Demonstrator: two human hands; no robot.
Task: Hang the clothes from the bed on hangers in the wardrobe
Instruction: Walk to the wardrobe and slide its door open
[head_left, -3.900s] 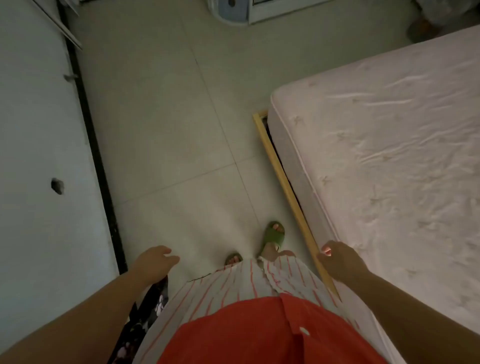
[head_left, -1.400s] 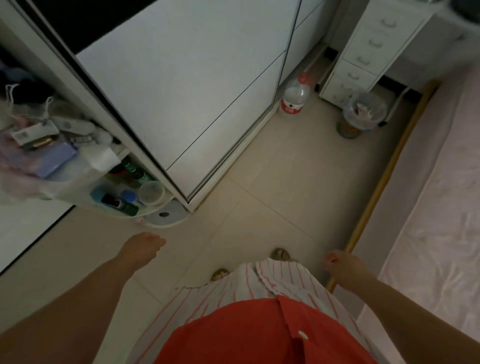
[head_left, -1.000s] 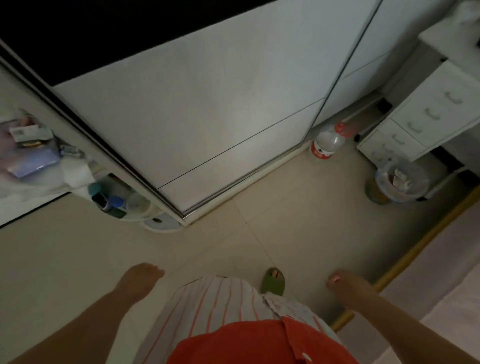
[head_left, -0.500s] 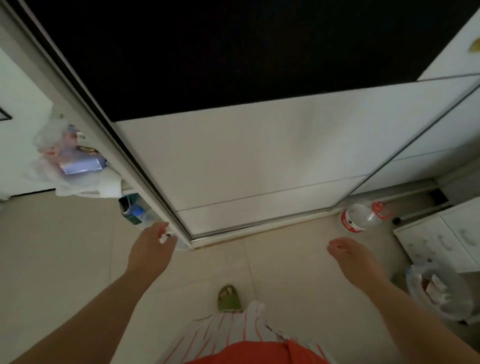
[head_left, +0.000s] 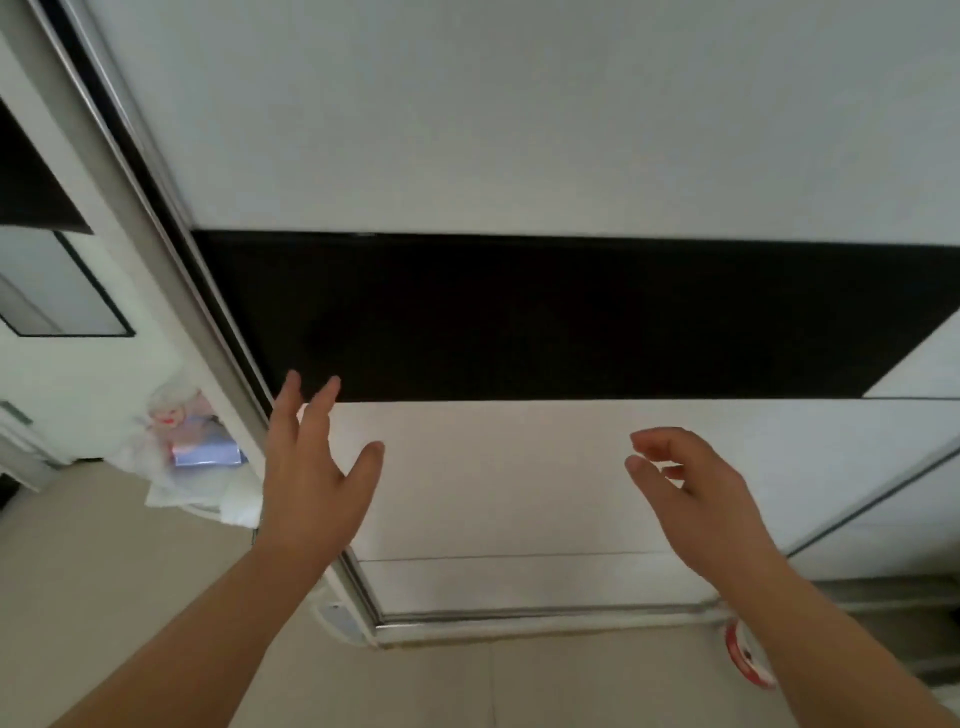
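Note:
A wardrobe with a white sliding door (head_left: 519, 478) crossed by a black band (head_left: 571, 317) fills the head view in front of me. The door covers the wardrobe's inside, so no hangers or clothes show. My left hand (head_left: 311, 462) is raised with fingers spread, close to the door's left metal edge (head_left: 228, 358). My right hand (head_left: 691, 483) is raised before the white lower panel, fingers loosely curled, holding nothing. The bed is out of view.
A white plastic bag (head_left: 192, 467) with a blue packet and small items sits on a shelf at the wardrobe's left side. A bottle with a red label (head_left: 745, 657) stands on the beige tiled floor (head_left: 130, 597) by the door track, behind my right forearm.
I turned from the bed to face the wardrobe and looked up. Both hands rose from hip height to the door, the left one nearing its left edge.

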